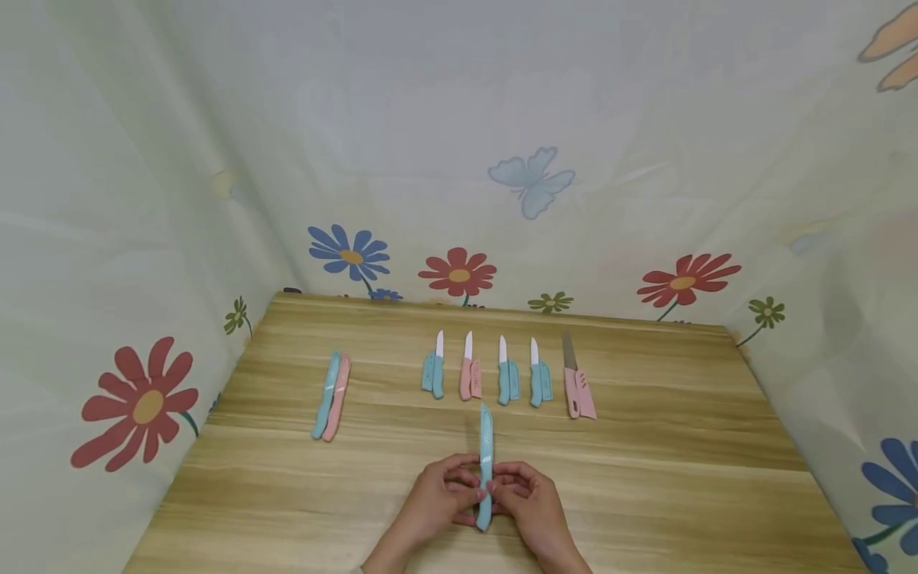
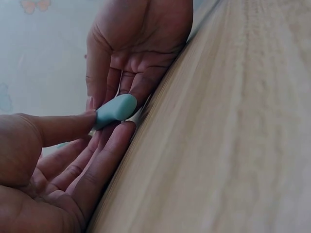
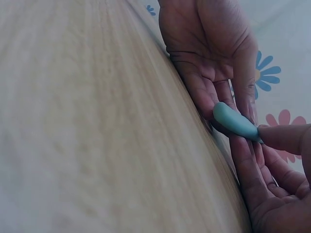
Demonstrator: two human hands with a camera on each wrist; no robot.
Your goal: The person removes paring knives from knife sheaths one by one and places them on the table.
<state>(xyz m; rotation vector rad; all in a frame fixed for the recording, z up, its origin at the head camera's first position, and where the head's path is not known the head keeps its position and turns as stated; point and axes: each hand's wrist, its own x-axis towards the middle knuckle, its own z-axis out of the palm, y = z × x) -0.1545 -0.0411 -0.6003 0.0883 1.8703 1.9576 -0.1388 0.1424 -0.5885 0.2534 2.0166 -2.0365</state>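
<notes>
A teal knife in a matching sheath (image 1: 486,434) points away from me, low over the front middle of the table. My left hand (image 1: 436,498) pinches its handle from the left, thumb on top and fingers beneath. From the other side my right hand (image 1: 532,504) grips the same handle with thumb and fingers. The rounded butt of the teal handle (image 2: 125,107) faces the left wrist camera, close over the wood. In the right wrist view the handle (image 3: 233,120) lies between both hands' fingertips; the blade is hidden inside the sheath.
Beyond the hands is a row of small knives: teal ones (image 1: 504,383), a pink one (image 1: 466,379) and a pink cleaver-like knife (image 1: 571,391), each beside its sheath. At left lie a sheathed teal knife (image 1: 326,399) and a pink one (image 1: 337,399). Flowered curtains surround the wooden table (image 1: 681,478).
</notes>
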